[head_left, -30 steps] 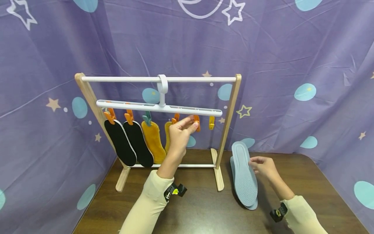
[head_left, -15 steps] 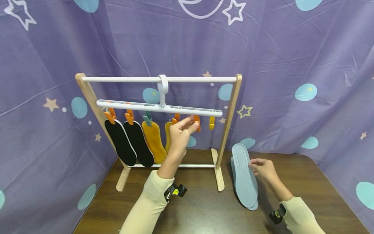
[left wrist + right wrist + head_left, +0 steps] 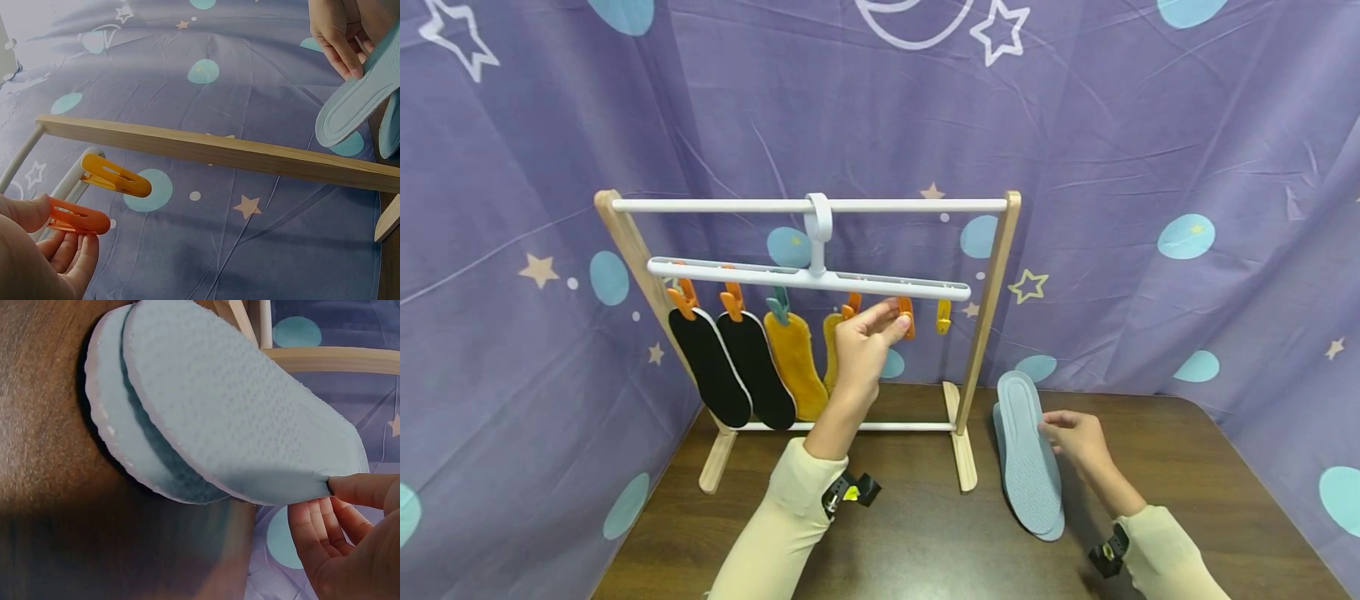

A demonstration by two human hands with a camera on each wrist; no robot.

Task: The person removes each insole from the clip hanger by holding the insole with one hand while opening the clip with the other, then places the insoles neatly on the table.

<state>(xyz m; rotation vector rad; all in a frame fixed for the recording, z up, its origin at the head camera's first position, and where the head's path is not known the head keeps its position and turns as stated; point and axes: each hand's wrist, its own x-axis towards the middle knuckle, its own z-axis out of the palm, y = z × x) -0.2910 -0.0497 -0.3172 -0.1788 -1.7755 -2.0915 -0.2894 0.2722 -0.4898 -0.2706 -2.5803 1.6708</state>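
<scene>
My left hand (image 3: 863,346) pinches an orange clip (image 3: 80,219) between thumb and fingers; the clip hangs from a white hanger (image 3: 887,285). Beside it is a yellow clip (image 3: 943,317) with nothing in it. With thumb and fingers, my right hand (image 3: 1078,442) pinches the edge of a light blue insole (image 3: 1030,458). In the right wrist view this insole is lifted at a tilt above a second light blue insole (image 3: 119,425), which lies on the table. Another orange clip (image 3: 852,304) holds a yellow insole (image 3: 831,350), mostly hidden behind my left hand.
The hanger hooks onto a rack of wooden posts (image 3: 988,308) and white rods. Farther left, clips hold two black insoles (image 3: 709,367) and a yellow insole (image 3: 797,367). A purple curtain (image 3: 1150,167) stands behind the brown table (image 3: 917,533).
My right hand and the far end of the held insole have come down very slightly. The left hand keeps its grip on the orange clip.
</scene>
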